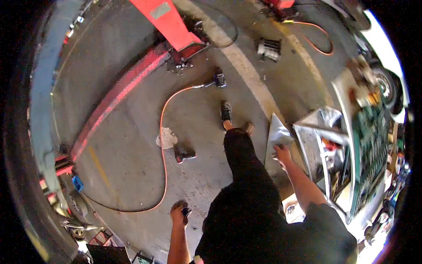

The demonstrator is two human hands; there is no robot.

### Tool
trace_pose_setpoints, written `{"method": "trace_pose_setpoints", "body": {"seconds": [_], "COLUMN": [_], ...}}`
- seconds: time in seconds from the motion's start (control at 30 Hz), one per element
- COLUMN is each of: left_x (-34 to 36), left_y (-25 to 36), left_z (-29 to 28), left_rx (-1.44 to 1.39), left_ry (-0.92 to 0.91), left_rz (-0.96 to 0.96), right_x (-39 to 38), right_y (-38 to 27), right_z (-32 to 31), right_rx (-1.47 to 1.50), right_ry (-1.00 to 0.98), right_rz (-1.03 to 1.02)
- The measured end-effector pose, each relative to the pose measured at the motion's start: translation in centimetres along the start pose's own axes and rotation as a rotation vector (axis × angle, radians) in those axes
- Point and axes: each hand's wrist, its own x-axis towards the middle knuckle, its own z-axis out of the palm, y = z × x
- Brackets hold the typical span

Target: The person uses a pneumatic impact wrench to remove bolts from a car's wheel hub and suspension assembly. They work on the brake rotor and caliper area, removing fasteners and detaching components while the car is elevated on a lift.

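Observation:
My left hand (pixel 178 214) hangs over the floor at the lower middle, fingers curled round a small dark object (pixel 187 212) whose kind I cannot make out. Out to the right, my right hand (pixel 281 155) is held beside a shiny silvery-white panel (pixel 280 130) next to the metal cart (pixel 317 145). Its fingers look bent; blur hides whether they touch the panel or hold anything. A power tool with a dark and red body (pixel 184 156) lies on the floor ahead. Farther off, another dark tool (pixel 220 79) lies at the end of an orange hose (pixel 163 145).
A red lift post (pixel 165 22) stands ahead, with a red beam (pixel 118 96) running to the left. The hose loops across the floor. At the right are a green tool case (pixel 371 145) with rows of sockets and a vehicle wheel (pixel 387 88). A grey box-like part (pixel 269 48) sits farther ahead.

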Motion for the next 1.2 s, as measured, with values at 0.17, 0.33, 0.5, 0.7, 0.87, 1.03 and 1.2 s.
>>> {"method": "trace_pose_setpoints", "body": {"seconds": [0.17, 0.33, 0.5, 0.7, 0.87, 1.03, 1.2], "left_x": [7.3, 11.8, 15.8, 23.9, 20.2, 13.6, 4.6], "left_y": [0.4, 7.9, -4.2, -8.5, -10.5, -10.2, -4.4], "left_z": [-1.3, 8.6, 3.2, 9.7, 10.0, 12.4, 16.8], "left_rx": [0.312, 0.504, 1.129, 1.071, 0.675, 0.196, -0.056], "left_ry": [0.240, 0.100, 0.009, 0.368, 0.399, 0.479, 0.639], "left_rz": [-0.132, 0.112, -0.060, -0.489, -0.377, -0.211, -0.035], "right_x": [20.4, 30.7, 47.5, 64.8, 62.0, 50.7, 30.7], "right_y": [-6.5, -14.7, -5.3, -11.6, -11.6, -13.4, -17.5], "right_z": [18.2, 35.5, 44.4, 47.3, 45.4, 38.2, 34.0], "right_rx": [-0.495, -0.491, -0.138, 0.323, 0.226, -0.031, -0.555], "right_ry": [-0.167, -0.465, -0.109, 0.081, -0.002, -0.138, -0.367], "right_rz": [-0.186, -0.007, 0.324, 0.177, 0.203, 0.225, -0.043]}}
